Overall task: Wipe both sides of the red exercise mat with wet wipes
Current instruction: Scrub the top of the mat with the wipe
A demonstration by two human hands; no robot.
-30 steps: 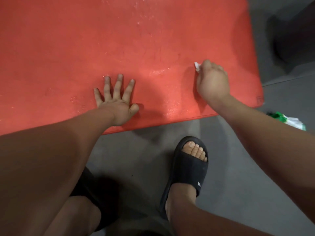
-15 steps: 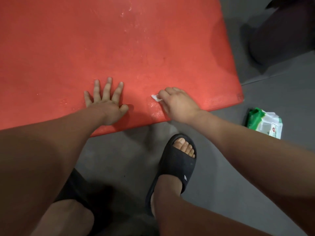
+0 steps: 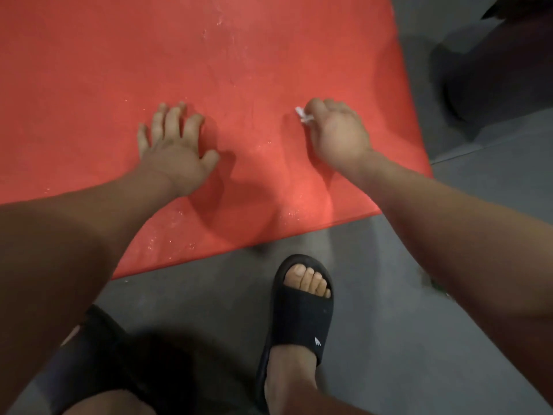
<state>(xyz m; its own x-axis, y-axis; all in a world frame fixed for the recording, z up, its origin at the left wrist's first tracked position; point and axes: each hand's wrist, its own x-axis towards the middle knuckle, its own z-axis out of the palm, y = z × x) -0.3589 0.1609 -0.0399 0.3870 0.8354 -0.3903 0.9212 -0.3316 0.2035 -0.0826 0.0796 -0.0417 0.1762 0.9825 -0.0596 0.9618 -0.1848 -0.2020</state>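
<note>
Below, red mat (image 3: pixel 119 70) covers grey floor (image 3: pixel 404 295); left hand (image 3: pixel 176 154) flat, right hand (image 3: pixel 338 133) clutching wipe (image 3: pixel 302 114).

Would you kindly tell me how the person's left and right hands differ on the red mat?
The left hand lies flat with fingers spread; the right hand is curled. The left hand holds nothing; the right hand grips a white wet wipe, only a bit showing. The left hand is farther from the right edge of the red mat than the right hand. Both rest on the red mat.
</note>
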